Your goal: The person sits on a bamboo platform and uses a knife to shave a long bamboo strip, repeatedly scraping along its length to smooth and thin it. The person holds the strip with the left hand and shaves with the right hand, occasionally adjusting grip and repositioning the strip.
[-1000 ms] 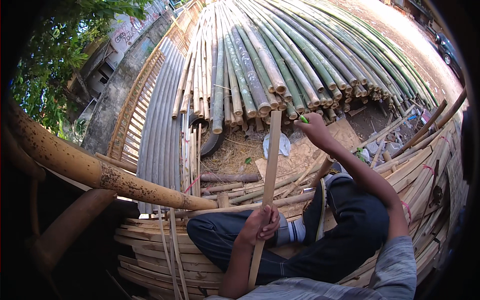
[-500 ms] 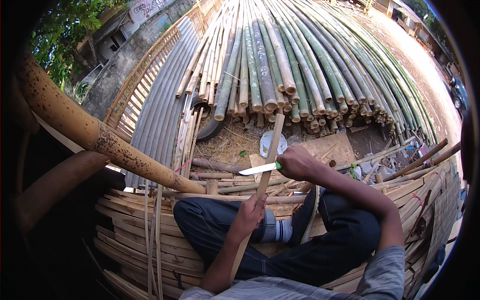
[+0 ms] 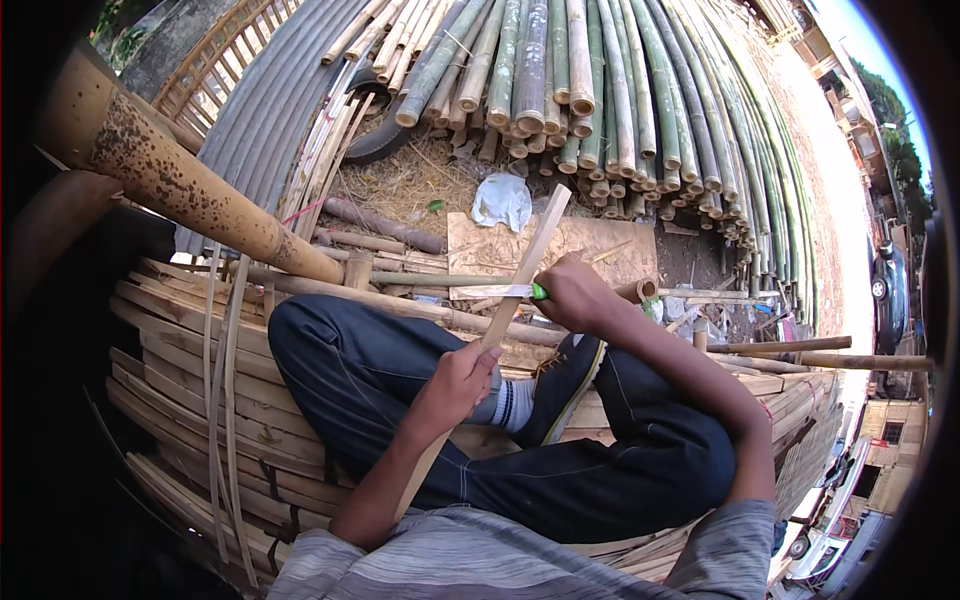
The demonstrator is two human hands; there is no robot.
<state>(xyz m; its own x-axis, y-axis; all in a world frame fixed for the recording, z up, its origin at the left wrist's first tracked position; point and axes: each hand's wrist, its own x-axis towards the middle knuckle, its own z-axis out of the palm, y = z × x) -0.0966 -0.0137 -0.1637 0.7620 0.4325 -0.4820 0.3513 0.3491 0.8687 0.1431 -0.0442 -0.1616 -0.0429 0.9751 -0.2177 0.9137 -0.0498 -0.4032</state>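
A long flat bamboo strip (image 3: 541, 235) slants up and away from my lap, past my crossed legs. My left hand (image 3: 455, 385) is closed around its middle, and its lower end runs along my left forearm. In my right hand (image 3: 578, 293) is a knife (image 3: 500, 291) with a green handle, the fingers wrapped round the grip. Its pale blade lies across the strip, pointing left, a little above my left hand. My fingers hide most of the handle.
Green bamboo poles (image 3: 530, 80) are piled ahead. A thick spotted bamboo pole (image 3: 170, 165) slants at the left beside corrugated sheeting (image 3: 262, 110). I sit on stacked bamboo slats (image 3: 210, 370). A white plastic bag (image 3: 502, 202) and a brown board (image 3: 470, 245) lie on the ground.
The whole view has shifted and tilted. The knife has moved down the strip, closer to my left hand. Both hands keep their hold.
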